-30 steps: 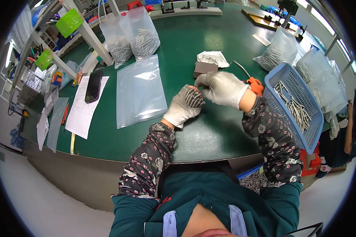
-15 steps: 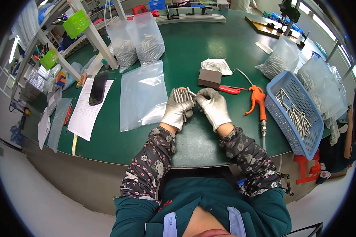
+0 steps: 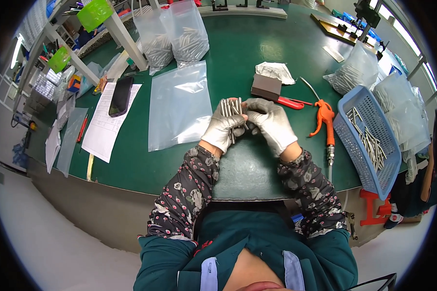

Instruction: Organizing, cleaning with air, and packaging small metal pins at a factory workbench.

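Note:
Both my hands wear pale work gloves and meet over the green table (image 3: 257, 165). My left hand (image 3: 223, 130) grips a bundle of thin metal rods (image 3: 230, 107), held upright and fanned out. My right hand (image 3: 273, 123) touches the same bundle from the right, fingers curled against the rods. A clear plastic bag (image 3: 179, 104) lies flat just left of my hands. A blue basket (image 3: 361, 160) with several more metal rods sits at my right.
An orange air blow gun (image 3: 324, 119), a red-handled tool (image 3: 291, 102), a brown block (image 3: 265, 87) and a white cloth (image 3: 276, 72) lie behind my hands. Filled bags of rods (image 3: 175, 41) stand at the back left. A phone (image 3: 121, 96) rests on paper sheets (image 3: 104, 127).
My right hand came back from the blue basket to the left hand. Both hands now hold the rod bundle together, raised and fanned a little more.

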Tool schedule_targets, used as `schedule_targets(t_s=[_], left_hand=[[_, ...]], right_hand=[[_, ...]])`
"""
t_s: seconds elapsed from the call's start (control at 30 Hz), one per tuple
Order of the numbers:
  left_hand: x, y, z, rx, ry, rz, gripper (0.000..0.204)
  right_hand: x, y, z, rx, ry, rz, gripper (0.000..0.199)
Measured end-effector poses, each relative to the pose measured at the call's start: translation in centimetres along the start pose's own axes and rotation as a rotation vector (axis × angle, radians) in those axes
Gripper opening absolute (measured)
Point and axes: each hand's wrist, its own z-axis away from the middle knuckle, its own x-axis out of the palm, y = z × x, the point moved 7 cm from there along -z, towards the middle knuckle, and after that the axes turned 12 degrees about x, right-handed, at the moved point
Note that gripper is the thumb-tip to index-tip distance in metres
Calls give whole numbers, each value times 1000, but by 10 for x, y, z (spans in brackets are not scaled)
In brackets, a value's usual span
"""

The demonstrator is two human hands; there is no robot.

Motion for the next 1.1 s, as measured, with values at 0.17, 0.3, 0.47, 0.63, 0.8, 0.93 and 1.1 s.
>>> schedule_targets(t_s=[0.17, 0.3, 0.47, 0.63, 0.8, 0.93, 1.1], left_hand=[[-8, 3, 1, 78, 87, 182, 41], [-3, 10, 1, 177, 37, 154, 41], [7, 15, 1, 356, -59, -364, 44], [20, 7, 7, 367, -211, -572, 44], [18, 4, 8, 380, -197, -577, 46], [8, 5, 14, 329, -217, -830, 44], [12, 17, 22, 325, -239, -1033, 50]], right_hand=[[-3, -2, 9, -133, 41, -112, 33], [-13, -3, 13, -219, 129, 149, 31], [-17, 3, 13, -206, 220, 284, 31], [-17, 6, 11, -203, 127, 373, 28], [-17, 15, 10, -213, 139, 364, 23], [-11, 19, 10, -197, 109, 368, 23], [-1, 17, 13, -231, 89, 342, 22]])
